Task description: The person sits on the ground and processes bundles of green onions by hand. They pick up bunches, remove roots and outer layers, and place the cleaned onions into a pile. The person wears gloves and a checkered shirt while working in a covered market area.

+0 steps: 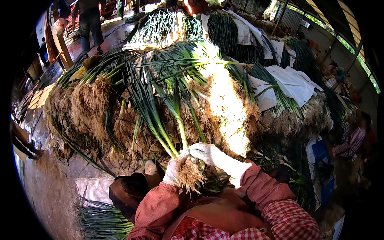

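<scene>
Leaning up and away from the person, a small bunch of green onions (181,132) stands in the left hand (173,173), white-gloved and closed around the lower stems; the stems are pale, the leaves long and dark green, and tan, stringy roots (191,176) spill out beside the fist. The right hand (206,154), gloved too, has its fingers bent near the stem bases, though I cannot tell whether they pinch anything. Just beyond rises a big heap of onions (88,100), roots outward, partly under pale sheets (290,82). Over to the right is a blue and white sack (320,158), any print on it too dim for me to make out
</scene>
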`<state>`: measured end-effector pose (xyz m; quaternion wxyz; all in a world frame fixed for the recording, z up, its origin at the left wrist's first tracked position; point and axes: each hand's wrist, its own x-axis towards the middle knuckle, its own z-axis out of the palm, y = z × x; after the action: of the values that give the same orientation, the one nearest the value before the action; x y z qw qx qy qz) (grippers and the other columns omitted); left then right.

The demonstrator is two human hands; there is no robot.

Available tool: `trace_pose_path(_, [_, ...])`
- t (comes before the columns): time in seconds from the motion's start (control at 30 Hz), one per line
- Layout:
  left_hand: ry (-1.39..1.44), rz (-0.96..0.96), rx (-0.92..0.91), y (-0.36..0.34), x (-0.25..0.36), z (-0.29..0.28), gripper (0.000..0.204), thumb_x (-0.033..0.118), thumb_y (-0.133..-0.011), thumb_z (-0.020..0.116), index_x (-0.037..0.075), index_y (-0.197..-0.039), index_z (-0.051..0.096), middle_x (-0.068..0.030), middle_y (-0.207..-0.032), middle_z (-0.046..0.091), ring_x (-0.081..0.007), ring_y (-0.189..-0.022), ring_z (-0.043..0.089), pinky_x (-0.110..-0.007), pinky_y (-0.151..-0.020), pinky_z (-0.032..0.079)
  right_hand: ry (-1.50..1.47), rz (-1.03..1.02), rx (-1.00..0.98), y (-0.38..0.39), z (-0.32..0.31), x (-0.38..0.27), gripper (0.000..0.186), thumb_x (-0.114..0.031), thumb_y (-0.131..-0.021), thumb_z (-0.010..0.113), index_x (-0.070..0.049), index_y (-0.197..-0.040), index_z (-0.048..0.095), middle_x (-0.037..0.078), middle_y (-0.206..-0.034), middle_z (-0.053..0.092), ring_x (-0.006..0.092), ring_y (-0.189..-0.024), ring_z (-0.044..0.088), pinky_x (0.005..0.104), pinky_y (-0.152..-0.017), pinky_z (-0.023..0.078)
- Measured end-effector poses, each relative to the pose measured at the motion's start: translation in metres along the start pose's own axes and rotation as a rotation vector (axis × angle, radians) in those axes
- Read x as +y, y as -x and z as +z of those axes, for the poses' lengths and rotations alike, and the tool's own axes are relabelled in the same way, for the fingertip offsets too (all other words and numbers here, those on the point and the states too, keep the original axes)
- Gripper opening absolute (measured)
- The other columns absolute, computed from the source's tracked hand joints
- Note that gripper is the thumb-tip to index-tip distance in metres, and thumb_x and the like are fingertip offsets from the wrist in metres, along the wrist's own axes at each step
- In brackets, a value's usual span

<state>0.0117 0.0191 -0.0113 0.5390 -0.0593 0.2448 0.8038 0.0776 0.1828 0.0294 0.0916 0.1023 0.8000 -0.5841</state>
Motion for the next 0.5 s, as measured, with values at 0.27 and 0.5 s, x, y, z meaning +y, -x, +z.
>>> trace_pose_path(0.27, [-0.416, -0.259, -0.190, 0.025, -0.008, 0.022, 0.022, 0.016, -0.083, 0.065, -0.002, -0.095, 0.062, -0.0100, -0.092, 0.063, -0.0205, -0.085, 0.063, -0.034, -0.078, 0.051, -0.331, -0.079, 0.128, -0.148, -0.029, -0.026, 0.054, -0.031, -0.082, 0.065, 0.006, -0.119, 0.050, 0.018, -0.113, 0.058, 0.0269, -0.107, 0.052, 0.0322, -0.095, 0.037])
trace_pose_path(0.5, [-0.336, -0.079, -0.387, 0.018, -0.022, 0.015, 0.036, 0.019, -0.080, 0.068, -0.005, -0.105, 0.058, -0.0140, -0.097, 0.062, -0.0217, -0.094, 0.060, -0.030, -0.081, 0.048, 0.553, -0.075, 0.347, -0.190, -0.116, -0.132, 0.054, -0.046, -0.088, 0.052, 0.001, -0.114, 0.055, 0.019, -0.104, 0.060, 0.0272, -0.096, 0.058, 0.0345, -0.084, 0.044])
